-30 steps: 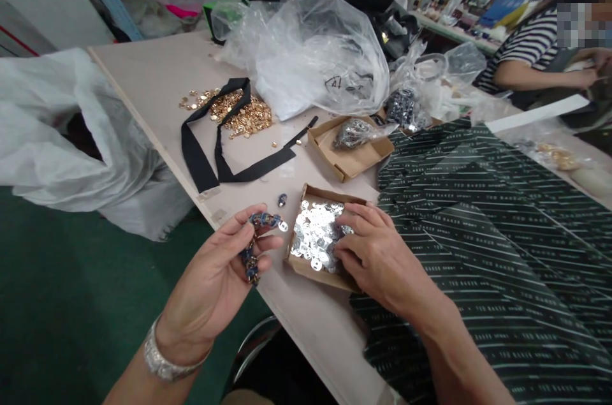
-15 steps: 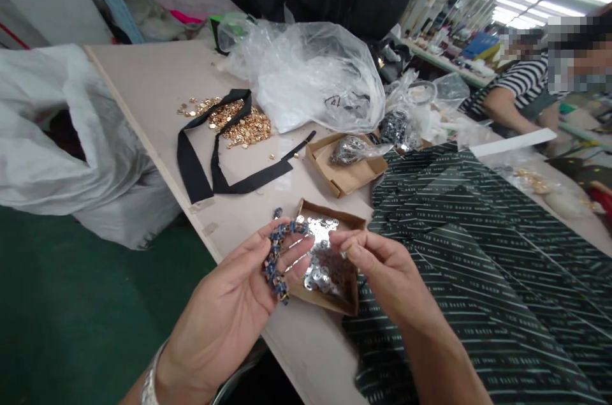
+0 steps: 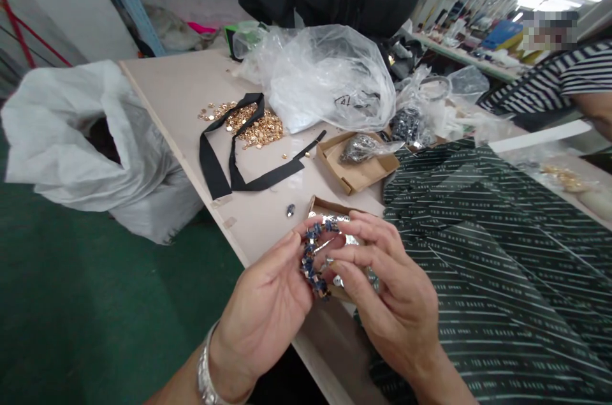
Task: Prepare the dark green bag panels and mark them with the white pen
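My left hand (image 3: 275, 303), with a silver bracelet at its wrist, grips a curved string of small blue and copper-coloured pieces (image 3: 312, 261) between thumb and fingers. Close against its open side is my right hand (image 3: 394, 290), whose thumb and index finger pinch a small shiny bit (image 3: 329, 261). The other right fingers reach over to the upper end of the string. Beneath both hands sits a cardboard box (image 3: 329, 206) of flat silver washer-like discs, largely covered by the hands. One small dark piece (image 3: 291, 210) lies on the table beside the box.
Black strap (image 3: 217, 166) lies by a pile of gold-coloured pieces (image 3: 262, 131). Behind are a second cardboard box (image 3: 356, 185) and a large clear bag (image 3: 329, 73). Dark printed fabric (image 3: 478, 252) covers the right. A white sack (image 3: 62, 137) stands left; a person in stripes (image 3: 535, 86) is at right.
My right hand has moved in from over the disc box to the blue string, and both hands now meet. The view has shifted, so the table appears further right.
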Demonstrator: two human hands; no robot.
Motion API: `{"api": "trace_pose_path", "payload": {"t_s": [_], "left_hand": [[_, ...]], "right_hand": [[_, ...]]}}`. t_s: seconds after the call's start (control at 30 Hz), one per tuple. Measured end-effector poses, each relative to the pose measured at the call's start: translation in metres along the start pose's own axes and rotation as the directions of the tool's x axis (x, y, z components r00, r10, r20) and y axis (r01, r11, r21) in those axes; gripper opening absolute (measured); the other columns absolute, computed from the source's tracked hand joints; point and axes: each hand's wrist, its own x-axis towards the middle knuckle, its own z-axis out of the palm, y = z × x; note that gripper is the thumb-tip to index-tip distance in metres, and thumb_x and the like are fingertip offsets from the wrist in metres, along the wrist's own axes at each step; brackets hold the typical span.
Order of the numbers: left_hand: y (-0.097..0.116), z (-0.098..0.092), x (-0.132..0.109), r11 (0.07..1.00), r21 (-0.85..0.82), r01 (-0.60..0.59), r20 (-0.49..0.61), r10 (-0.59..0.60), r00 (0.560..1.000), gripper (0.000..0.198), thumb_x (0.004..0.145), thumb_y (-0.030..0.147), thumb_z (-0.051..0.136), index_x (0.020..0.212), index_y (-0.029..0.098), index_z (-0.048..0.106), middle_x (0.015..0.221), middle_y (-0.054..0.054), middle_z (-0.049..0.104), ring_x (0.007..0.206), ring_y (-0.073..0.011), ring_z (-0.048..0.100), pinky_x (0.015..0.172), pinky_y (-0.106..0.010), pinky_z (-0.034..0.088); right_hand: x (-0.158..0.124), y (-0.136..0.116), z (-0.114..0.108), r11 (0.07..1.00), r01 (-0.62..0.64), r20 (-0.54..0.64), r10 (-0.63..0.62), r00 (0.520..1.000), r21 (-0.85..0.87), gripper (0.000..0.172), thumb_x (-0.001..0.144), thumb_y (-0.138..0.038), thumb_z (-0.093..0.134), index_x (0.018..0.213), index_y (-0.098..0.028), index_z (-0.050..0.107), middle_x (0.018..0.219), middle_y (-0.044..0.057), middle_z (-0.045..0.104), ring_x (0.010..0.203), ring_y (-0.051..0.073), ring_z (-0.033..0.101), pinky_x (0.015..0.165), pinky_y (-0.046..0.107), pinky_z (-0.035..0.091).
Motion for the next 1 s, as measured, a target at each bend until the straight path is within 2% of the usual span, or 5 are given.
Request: {"api": "trace_pose_path", "payload": {"t_s": [0.33,0.53,0.63,0.83,1.0], "left_hand": [[0.001,0.006,-0.004,1.0,-0.025,-0.001,-0.104,-0.001,0.995,0.029,0.097,0.019,0.043,0.123,0.015,0.056,0.129,-0.012,0.06,0.118,-0.0221,0.06,0.104,-0.038,0.049],[0.007,0.013,-0.005,0.995,-0.012,-0.095,-0.185,0.092,0.978,0.027,0.097,0.019,0.041,0.117,0.017,0.06,0.124,-0.01,0.064,0.115,-0.0203,0.062,0.098,-0.035,0.053],[0.007,0.015,-0.006,0.994,-0.027,-0.104,-0.201,0.097,0.975,0.029,0.098,0.02,0.039,0.119,0.017,0.059,0.129,-0.011,0.061,0.117,-0.0202,0.061,0.099,-0.034,0.053],[0.001,-0.003,-0.011,1.0,-0.02,-0.023,-0.028,0.022,0.999,0.036,0.099,0.02,0.039,0.13,0.022,0.058,0.133,-0.007,0.061,0.125,-0.0213,0.056,0.108,-0.035,0.047],[0.003,-0.005,-0.012,1.0,0.029,0.001,0.03,-0.002,1.0,0.037,0.099,0.023,0.039,0.13,0.023,0.06,0.141,-0.004,0.054,0.137,-0.0204,0.042,0.116,-0.034,0.037]], "right_hand": [[-0.008,0.022,-0.016,0.95,-0.228,-0.058,0.246,0.968,0.214,0.018,0.092,-0.017,0.06,0.1,-0.028,0.072,0.11,0.003,0.069,0.105,0.021,0.064,0.094,0.038,0.051],[-0.008,0.022,-0.017,0.875,-0.407,0.241,0.349,0.906,0.262,0.014,0.09,-0.024,0.064,0.101,-0.026,0.072,0.086,-0.001,0.072,0.074,0.014,0.066,0.066,0.024,0.054],[-0.009,0.014,-0.005,0.837,-0.425,0.327,0.317,0.89,0.346,0.034,0.085,-0.02,0.068,0.118,-0.03,0.064,0.1,0.0,0.071,0.081,0.014,0.067,0.074,0.026,0.057],[-0.015,0.011,0.021,0.881,-0.351,0.202,0.299,0.933,0.317,0.079,0.067,-0.012,0.079,0.136,-0.031,0.048,0.145,0.011,0.045,0.108,0.026,0.063,0.071,0.029,0.061],[-0.015,0.011,0.022,0.738,-0.46,0.241,0.392,0.888,0.494,0.081,0.066,-0.007,0.075,0.139,-0.029,0.047,0.13,0.009,0.061,0.097,0.024,0.069,0.076,0.033,0.062]]}}
